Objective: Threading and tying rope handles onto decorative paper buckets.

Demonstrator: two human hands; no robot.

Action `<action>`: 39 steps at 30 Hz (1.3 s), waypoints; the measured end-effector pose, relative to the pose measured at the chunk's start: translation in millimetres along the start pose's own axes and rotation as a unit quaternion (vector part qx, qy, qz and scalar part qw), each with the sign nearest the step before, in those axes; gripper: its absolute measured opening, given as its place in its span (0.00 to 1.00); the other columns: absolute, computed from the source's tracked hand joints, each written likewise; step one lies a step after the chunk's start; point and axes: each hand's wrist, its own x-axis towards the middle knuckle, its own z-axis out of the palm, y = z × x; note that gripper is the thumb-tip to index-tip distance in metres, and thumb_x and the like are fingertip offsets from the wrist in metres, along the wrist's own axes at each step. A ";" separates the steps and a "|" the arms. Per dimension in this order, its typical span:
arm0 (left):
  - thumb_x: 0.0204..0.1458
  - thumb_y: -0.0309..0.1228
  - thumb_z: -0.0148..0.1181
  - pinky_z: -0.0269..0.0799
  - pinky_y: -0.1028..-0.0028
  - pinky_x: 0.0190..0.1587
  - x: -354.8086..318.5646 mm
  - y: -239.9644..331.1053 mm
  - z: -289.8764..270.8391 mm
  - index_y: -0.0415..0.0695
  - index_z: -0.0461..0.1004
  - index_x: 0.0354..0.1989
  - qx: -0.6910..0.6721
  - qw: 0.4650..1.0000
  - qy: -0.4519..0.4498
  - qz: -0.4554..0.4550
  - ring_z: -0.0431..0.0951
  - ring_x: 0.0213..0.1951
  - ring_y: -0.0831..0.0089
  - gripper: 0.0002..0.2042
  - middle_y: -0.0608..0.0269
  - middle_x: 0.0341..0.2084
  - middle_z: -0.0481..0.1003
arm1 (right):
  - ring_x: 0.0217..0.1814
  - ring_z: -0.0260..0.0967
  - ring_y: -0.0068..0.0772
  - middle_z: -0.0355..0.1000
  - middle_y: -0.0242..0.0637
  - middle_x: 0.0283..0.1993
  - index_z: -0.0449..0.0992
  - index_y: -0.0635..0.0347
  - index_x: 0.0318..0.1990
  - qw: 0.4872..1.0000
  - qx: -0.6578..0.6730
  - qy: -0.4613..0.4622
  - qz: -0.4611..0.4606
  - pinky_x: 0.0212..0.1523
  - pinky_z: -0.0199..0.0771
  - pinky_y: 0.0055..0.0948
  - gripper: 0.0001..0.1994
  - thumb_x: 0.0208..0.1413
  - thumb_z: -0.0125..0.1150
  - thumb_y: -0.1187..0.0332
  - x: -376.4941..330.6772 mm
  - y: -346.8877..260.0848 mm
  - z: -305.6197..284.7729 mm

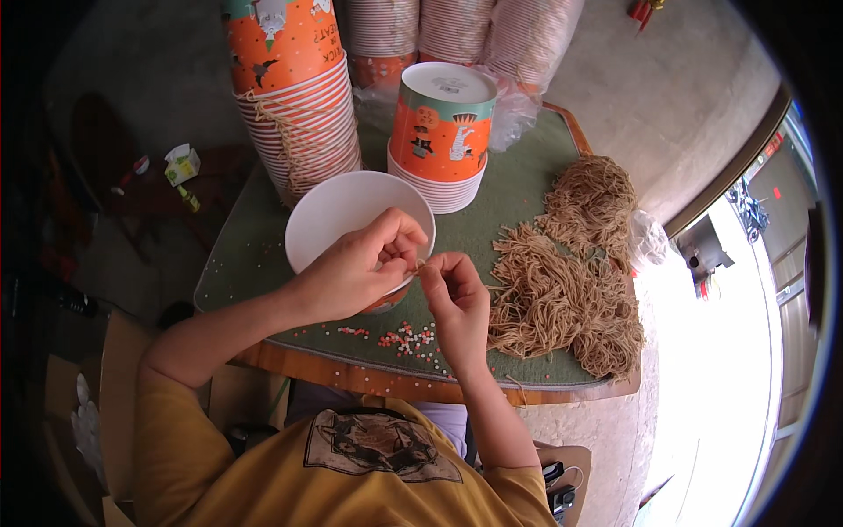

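Observation:
A paper bucket (329, 215) with a white inside stands with its mouth up in front of me, and a bit of its orange outside shows below my wrist. My left hand (364, 262) reaches across its mouth, the fingers curled and pinched at the right side of the rim. Just right of the rim, my right hand (458, 303) pinches with thumb and forefinger. A short piece of tan cord (421, 263) shows between the two hands' fingertips. How the cord meets the bucket is hidden by my fingers.
Small orange and white paper dots (408, 341) lie scattered near the table's front edge. Heaped tan cords (571, 290) cover the right side. An upside-down bucket stack (439, 149) and a taller corded stack (294, 114) stand behind; plastic-wrapped stacks (457, 31) are at the back.

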 end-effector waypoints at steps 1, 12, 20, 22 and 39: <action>0.56 0.18 0.50 0.70 0.79 0.31 -0.2 5.7 -1.0 0.40 0.63 0.44 -0.026 0.999 -0.012 -0.044 0.71 0.29 0.82 0.09 0.67 0.30 0.70 | 0.32 0.63 0.11 0.68 0.25 0.31 0.69 0.64 0.38 1.000 -0.018 0.003 -0.016 0.34 0.65 0.14 0.04 0.61 0.56 0.73 -0.5 0.6 0.0; 0.56 0.19 0.52 0.68 0.80 0.44 8.9 3.2 -5.2 0.40 0.64 0.47 -0.084 0.991 -0.054 -0.092 0.69 0.38 0.84 0.11 0.69 0.34 0.68 | 0.27 0.60 0.09 0.68 0.23 0.29 0.70 0.63 0.37 0.998 -0.051 0.011 -0.040 0.28 0.62 0.13 0.04 0.59 0.58 0.73 -0.3 0.4 -0.5; 0.55 0.20 0.54 0.67 0.81 0.45 14.2 6.3 -6.1 0.41 0.63 0.49 -0.151 0.978 -0.067 -0.124 0.69 0.38 0.85 0.14 0.69 0.33 0.69 | 0.25 0.62 0.13 0.68 0.26 0.30 0.68 0.62 0.38 0.993 -0.081 0.062 -0.058 0.23 0.63 0.15 0.07 0.56 0.61 0.75 0.9 13.8 -4.6; 0.55 0.20 0.54 0.67 0.81 0.45 14.0 5.8 -5.7 0.40 0.62 0.50 -0.152 0.978 -0.062 -0.128 0.69 0.38 0.84 0.15 0.69 0.33 0.69 | 0.25 0.64 0.15 0.69 0.28 0.32 0.69 0.61 0.39 0.983 -0.142 0.061 -0.095 0.23 0.65 0.18 0.08 0.54 0.62 0.76 0.5 12.4 -5.0; 0.56 0.19 0.51 0.69 0.76 0.36 4.6 18.7 -0.9 0.41 0.58 0.56 0.027 0.991 -0.087 -0.102 0.69 0.33 0.80 0.19 0.66 0.29 0.66 | 0.27 0.63 0.11 0.66 0.25 0.29 0.69 0.61 0.35 0.991 -0.098 0.025 -0.088 0.25 0.64 0.15 0.05 0.54 0.59 0.79 1.8 9.3 -4.8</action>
